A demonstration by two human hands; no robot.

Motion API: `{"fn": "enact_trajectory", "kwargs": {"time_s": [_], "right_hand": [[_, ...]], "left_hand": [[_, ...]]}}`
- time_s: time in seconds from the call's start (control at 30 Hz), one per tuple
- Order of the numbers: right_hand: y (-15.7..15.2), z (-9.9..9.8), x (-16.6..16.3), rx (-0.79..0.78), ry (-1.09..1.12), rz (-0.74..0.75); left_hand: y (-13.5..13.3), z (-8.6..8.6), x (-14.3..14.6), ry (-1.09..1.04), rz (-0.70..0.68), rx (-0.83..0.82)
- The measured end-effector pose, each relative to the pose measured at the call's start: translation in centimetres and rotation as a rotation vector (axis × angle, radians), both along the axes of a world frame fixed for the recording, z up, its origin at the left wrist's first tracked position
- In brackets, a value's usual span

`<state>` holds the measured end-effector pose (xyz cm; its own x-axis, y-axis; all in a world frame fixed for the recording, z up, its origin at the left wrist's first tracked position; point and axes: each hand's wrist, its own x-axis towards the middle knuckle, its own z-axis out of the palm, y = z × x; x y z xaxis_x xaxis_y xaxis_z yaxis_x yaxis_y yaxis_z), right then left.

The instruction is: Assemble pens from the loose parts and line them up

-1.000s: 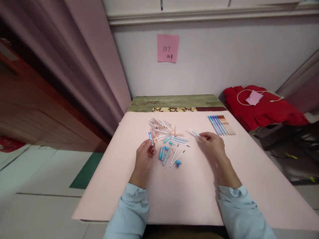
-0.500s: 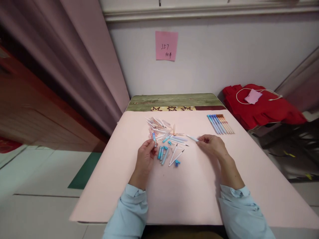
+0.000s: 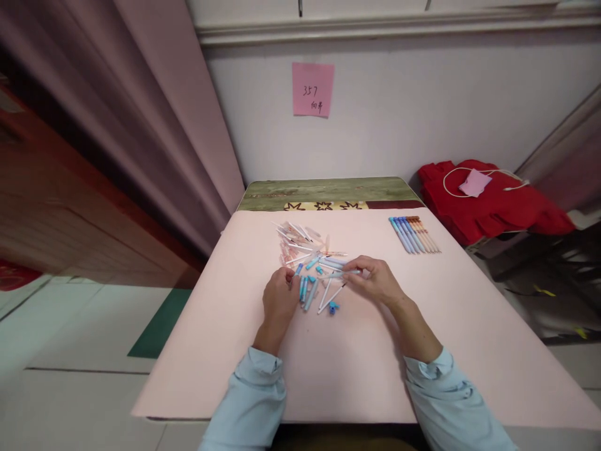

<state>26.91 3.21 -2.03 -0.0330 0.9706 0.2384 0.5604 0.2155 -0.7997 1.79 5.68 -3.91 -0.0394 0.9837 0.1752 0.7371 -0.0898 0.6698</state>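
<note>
Pen pieces (image 3: 312, 289) lie loose mid-desk (image 3: 357, 369), between the two hands. The left hand (image 3: 280, 297) pinches a short blue piece (image 3: 299, 269) at its fingertips. The right hand (image 3: 373, 282) is closed on a pale tube (image 3: 350, 271), possibly a refill, held level so its end faces the blue piece. Beyond sits a heap (image 3: 300, 241) of parts. Far right, whole pens (image 3: 414, 234) lie side by side, apart from the clutter. A pink note (image 3: 312, 89) hangs on the wall.

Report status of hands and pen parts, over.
Left hand pinches blue pen piece. Right hand pinches pale pen tube. Loose pen parts piled between the hands.
</note>
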Motion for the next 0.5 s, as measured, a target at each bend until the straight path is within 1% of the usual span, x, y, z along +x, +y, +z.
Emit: {"fn": "enact_trajectory", "kwargs": {"time_s": [0.07,0.17,0.27,0.37,0.43,0.5], "right_hand": [[0.0,0.1,-0.6,0.001,0.033,-0.003],[0.0,0.0,-0.6,0.054,0.095,-0.064],[0.0,-0.1,0.4,0.138,0.141,-0.191],[-0.1,-0.2,1.6,0.238,0.209,-0.334],[-0.1,-0.2,2.1,0.294,0.274,-0.399],[0.0,-0.3,2.1,0.314,0.319,-0.429]], "left_hand": [[-0.1,0.1,0.2,-0.083,-0.004,-0.007],[-0.2,0.3,0.3,-0.273,0.025,0.004],[-0.1,0.4,0.3,-0.397,0.054,0.015],[0.0,0.3,0.3,-0.469,0.048,-0.007],[0.0,0.2,0.3,-0.511,0.028,-0.035],[0.0,0.2,0.3,-0.55,0.022,-0.058]]}}
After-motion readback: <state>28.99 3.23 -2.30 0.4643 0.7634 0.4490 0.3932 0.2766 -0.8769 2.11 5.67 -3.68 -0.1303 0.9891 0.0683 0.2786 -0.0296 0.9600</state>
